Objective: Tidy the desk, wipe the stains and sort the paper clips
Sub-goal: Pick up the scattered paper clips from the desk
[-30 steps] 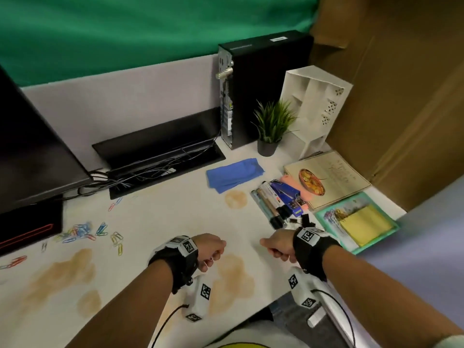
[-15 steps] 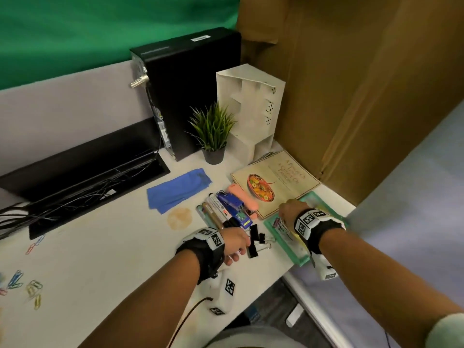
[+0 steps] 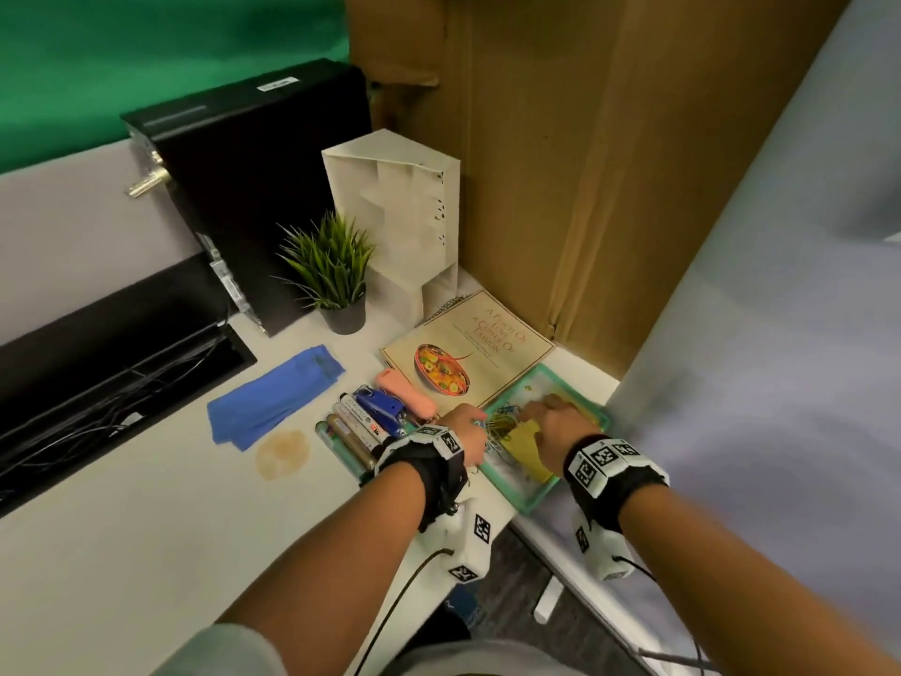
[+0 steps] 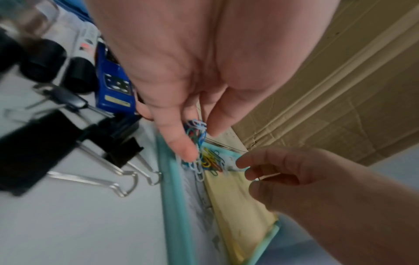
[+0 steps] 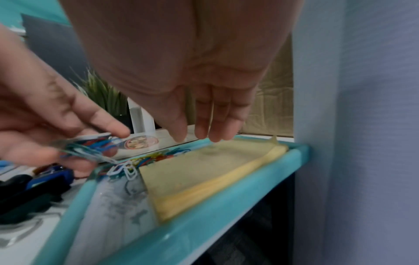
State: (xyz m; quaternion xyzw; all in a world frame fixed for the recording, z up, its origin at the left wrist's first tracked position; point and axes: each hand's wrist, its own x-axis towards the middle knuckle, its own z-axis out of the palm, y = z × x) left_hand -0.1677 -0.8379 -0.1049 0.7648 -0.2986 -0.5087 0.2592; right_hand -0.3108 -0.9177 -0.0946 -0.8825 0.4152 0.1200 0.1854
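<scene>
A teal tray [image 3: 536, 501] sits at the desk's right front corner with a yellow sticky pad [image 3: 529, 448] in it. Coloured paper clips [image 3: 502, 424] lie heaped in the tray's far left part. My left hand [image 3: 480, 431] hovers over that heap and pinches a bunch of clips [image 4: 197, 129] between thumb and fingers, with some clips dangling down onto the heap. My right hand [image 3: 536, 412] hangs over the pad's far end, fingers [image 5: 204, 130] straight and pointing down, holding nothing. A brown stain [image 3: 283, 453] marks the desk beside a blue cloth [image 3: 275, 397].
Markers [image 3: 351, 431], a blue stapler [image 3: 380, 407], a pink case [image 3: 404, 395] and black binder clips [image 4: 122, 152] lie left of the tray. A cookbook [image 3: 468, 353], potted plant [image 3: 336, 270], white organizer [image 3: 395, 212] and black computer [image 3: 253, 178] stand behind. Cardboard [image 3: 560, 163] walls the right.
Both hands travelled right from the front middle of the desk to the teal tray, and my view swung with them. The right hand went from a fist to straight fingers.
</scene>
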